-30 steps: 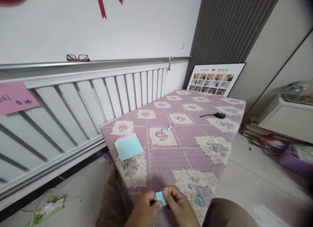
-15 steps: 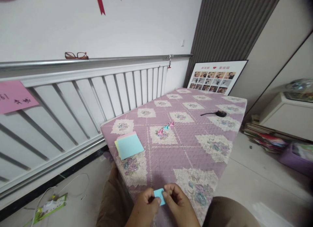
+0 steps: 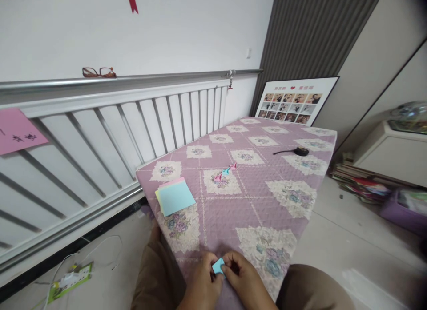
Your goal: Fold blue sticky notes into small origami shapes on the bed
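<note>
A small folded piece of light blue paper (image 3: 218,266) is pinched between my two hands, low over the near end of the table. My left hand (image 3: 204,279) grips its left side, thumb in front. On its right edge, the thumb and fingers of my right hand (image 3: 240,274) are closed. Farther up the cloth stand a pink folded paper piece (image 3: 218,178), a blue one (image 3: 226,171) and another pink one (image 3: 233,167), in a slanting row. To the left lies a stack of square paper sheets (image 3: 176,197), blue on top, with yellow and pink edges showing.
The purple flowered tablecloth (image 3: 227,216) covers the table. A black tape measure (image 3: 301,151) rests at its far right. Left is a white radiator (image 3: 128,127) with glasses (image 3: 99,72) on the pipe above; a power strip (image 3: 71,281) lies on the floor.
The blue paper has turned in my hands and now looks like a tilted diamond. My fingers have closed in nearer to it. The view has shifted slightly.
</note>
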Motion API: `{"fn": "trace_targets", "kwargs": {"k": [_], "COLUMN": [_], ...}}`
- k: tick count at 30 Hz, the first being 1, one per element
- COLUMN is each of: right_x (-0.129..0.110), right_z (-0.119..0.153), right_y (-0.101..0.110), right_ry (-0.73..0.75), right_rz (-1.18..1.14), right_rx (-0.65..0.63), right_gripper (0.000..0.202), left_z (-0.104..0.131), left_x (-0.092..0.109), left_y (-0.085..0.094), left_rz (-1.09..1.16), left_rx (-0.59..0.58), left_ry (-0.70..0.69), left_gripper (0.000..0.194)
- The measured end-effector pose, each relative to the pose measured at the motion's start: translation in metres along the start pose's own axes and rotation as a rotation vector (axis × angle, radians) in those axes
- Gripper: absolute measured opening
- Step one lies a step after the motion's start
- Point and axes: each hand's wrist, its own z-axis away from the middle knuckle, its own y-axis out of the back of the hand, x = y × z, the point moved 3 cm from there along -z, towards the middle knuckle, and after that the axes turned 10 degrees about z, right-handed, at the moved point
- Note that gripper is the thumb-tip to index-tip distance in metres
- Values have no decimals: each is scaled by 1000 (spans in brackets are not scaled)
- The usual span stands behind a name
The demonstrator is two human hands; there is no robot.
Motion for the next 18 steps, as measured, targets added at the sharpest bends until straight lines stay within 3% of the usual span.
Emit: {"fn": "trace_targets", "kwargs": {"k": [6, 18], "right_x": [1, -9], "right_z": [0, -3], "right_y": [1, -5], "right_ry": [41, 141], "right_rz": [153, 456], "right_rx": [-11, -76], "right_gripper": [7, 18], "left_z": [1, -15], "left_x": [8, 3], "left_y": [1, 22], "left_rz": [-308, -469], "left_rx": [-51, -150], "left_ry": [-40, -96], "left_gripper": [23, 21]}}
